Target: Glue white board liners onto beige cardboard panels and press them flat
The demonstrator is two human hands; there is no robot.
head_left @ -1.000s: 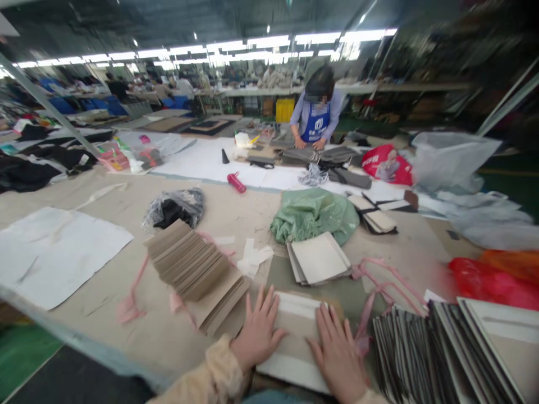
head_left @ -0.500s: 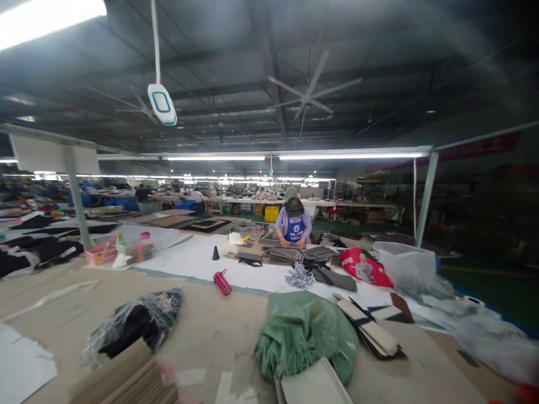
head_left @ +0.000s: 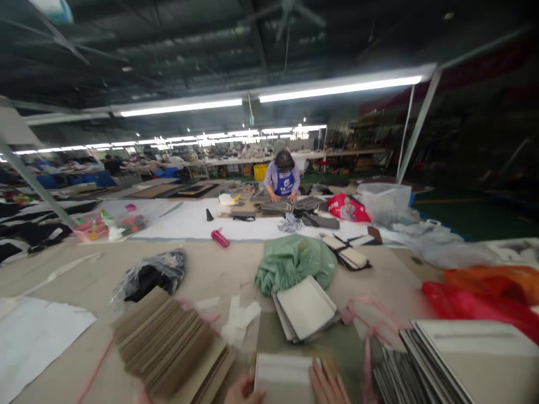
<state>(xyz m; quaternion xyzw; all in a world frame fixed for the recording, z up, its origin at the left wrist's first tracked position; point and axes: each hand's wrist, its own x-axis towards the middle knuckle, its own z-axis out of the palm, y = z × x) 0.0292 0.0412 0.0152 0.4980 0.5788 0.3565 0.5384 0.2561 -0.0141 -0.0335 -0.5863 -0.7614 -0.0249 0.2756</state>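
Note:
At the bottom edge, my right hand [head_left: 329, 386] lies with its fingers stretched flat on a pale folded board [head_left: 283, 371] in front of me. My left hand [head_left: 243, 391] touches the board's left edge; only part of it shows, blurred, so I cannot tell how its fingers are set. A fanned stack of brown card pieces [head_left: 168, 348] lies just left of the board. A small pile of pale boards [head_left: 306, 307] sits just beyond it.
A fanned stack of grey-edged boards [head_left: 442, 359] lies at right with pink straps [head_left: 370, 320] beside it. Green cloth bag [head_left: 295, 261], black plastic bundle [head_left: 149, 275], red and orange bags [head_left: 480, 297] lie on the table. A person in a blue apron [head_left: 284, 179] works at the far table.
The view swung up to the ceiling and has come back down. My hands, out of sight half a second ago, show again at the bottom edge on the board.

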